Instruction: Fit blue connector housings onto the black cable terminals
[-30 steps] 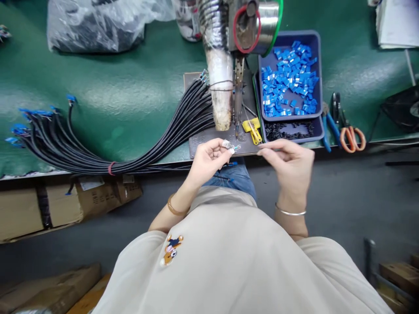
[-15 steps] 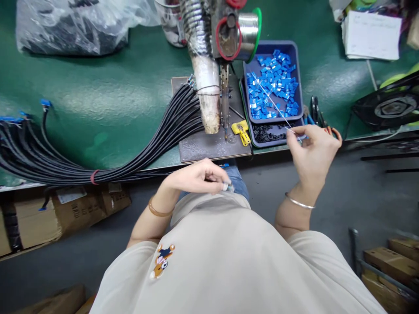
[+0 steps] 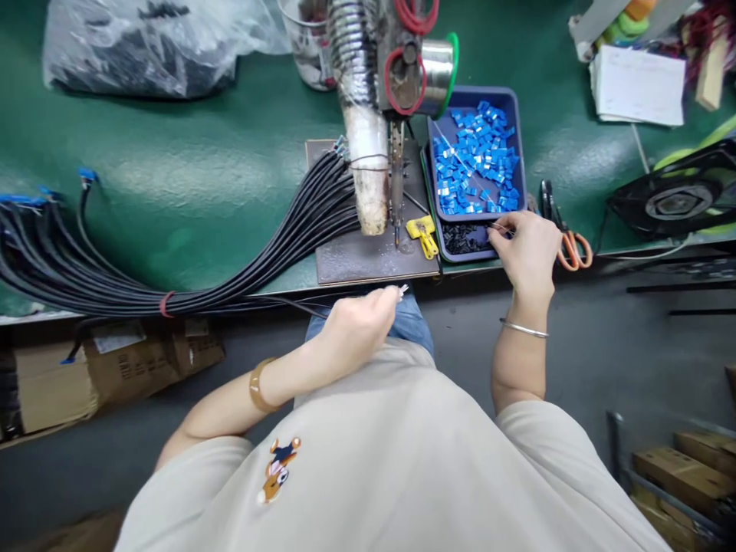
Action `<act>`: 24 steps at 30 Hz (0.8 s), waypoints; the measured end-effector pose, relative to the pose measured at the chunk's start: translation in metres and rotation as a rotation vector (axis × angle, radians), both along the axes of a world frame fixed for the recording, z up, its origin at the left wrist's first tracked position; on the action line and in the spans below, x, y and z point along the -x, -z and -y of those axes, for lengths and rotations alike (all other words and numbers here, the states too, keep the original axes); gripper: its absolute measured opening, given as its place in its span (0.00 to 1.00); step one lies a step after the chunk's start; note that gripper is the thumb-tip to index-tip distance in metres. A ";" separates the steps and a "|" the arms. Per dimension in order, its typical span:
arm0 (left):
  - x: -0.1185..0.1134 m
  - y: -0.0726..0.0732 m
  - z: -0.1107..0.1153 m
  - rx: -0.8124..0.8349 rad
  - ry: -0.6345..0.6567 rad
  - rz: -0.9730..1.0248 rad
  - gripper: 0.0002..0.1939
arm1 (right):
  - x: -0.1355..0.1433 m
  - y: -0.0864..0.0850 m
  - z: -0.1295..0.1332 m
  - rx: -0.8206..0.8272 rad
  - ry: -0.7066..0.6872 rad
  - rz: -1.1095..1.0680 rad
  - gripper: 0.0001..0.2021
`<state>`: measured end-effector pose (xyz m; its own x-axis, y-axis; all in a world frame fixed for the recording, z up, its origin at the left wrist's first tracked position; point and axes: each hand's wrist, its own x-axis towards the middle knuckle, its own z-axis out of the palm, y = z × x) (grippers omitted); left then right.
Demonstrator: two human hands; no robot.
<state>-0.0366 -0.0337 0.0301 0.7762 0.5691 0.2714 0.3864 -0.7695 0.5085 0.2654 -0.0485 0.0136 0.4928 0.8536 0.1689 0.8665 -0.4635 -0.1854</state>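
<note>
My left hand [image 3: 359,326] is closed in front of the table edge, gripping a cable end whose pale wire tips [image 3: 403,290] stick out past the fingers. My right hand [image 3: 527,244] pinches a thin wire strand over the right side of the lower tray [image 3: 477,257], which holds small black parts. Above that, the upper tray [image 3: 522,146] holds many blue connectors [image 3: 480,153]; the thin strand crosses over them. A soldering iron [image 3: 396,176] points down between the hands, above a brown board [image 3: 373,264].
A bundle of black cables [image 3: 253,268] curves across the left. A yellow tool [image 3: 422,234] lies beside the iron. Orange-handled scissors [image 3: 575,249] and a black fan [image 3: 678,195] stand right. A solder spool [image 3: 438,73], plastic bag [image 3: 143,54] and clear cup [image 3: 307,46] are at the back.
My left hand has turned and moved slightly left, and pale wire tips now point up from it. My right hand has moved left and down to the lower tray with the thin strand.
</note>
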 end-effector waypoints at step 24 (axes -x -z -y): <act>-0.012 0.043 -0.037 1.388 -0.118 0.728 0.11 | 0.136 0.018 0.013 -0.362 -0.240 -1.371 0.09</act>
<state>-0.0248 0.0032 -0.0130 0.6518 0.7277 -0.2133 -0.2253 0.4544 0.8619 0.1290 -0.0617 -0.0047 0.2942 0.9515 -0.0903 -0.0395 -0.0823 -0.9958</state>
